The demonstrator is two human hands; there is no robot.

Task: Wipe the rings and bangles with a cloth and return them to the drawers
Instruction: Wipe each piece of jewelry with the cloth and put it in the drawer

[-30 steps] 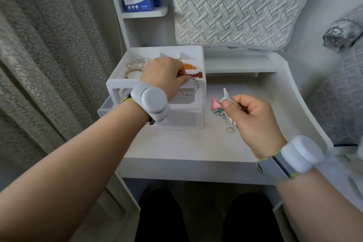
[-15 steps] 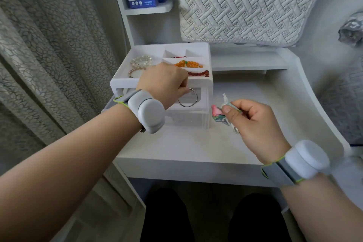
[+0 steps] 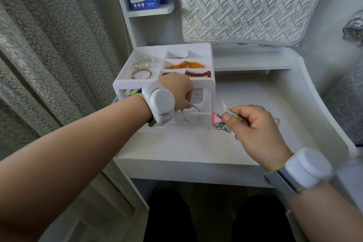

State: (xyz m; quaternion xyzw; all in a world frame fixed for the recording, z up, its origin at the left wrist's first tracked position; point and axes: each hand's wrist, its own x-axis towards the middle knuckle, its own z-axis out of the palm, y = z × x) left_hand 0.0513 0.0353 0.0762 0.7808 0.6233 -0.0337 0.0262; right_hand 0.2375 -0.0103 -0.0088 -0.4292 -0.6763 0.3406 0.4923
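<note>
Left hand (image 3: 174, 90) pinches a bangle (image 3: 191, 121) — right hand (image 3: 255, 127) grips the cloth (image 3: 216, 121).

The left hand (image 3: 176, 92) has dropped from the top tray at centre frame, bringing the silver bangle (image 3: 191, 113) down to the clear drawer (image 3: 204, 124) just below. The red beads (image 3: 198, 74) it hid now show.

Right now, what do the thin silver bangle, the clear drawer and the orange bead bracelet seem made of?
The thin silver bangle is probably polished metal: slim, with bright glints. The clear drawer is likely glossy plastic: one sees through its walls. The orange bead bracelet has glossy, translucent-looking beads, perhaps amber, resin or glass; I cannot tell which.
</note>
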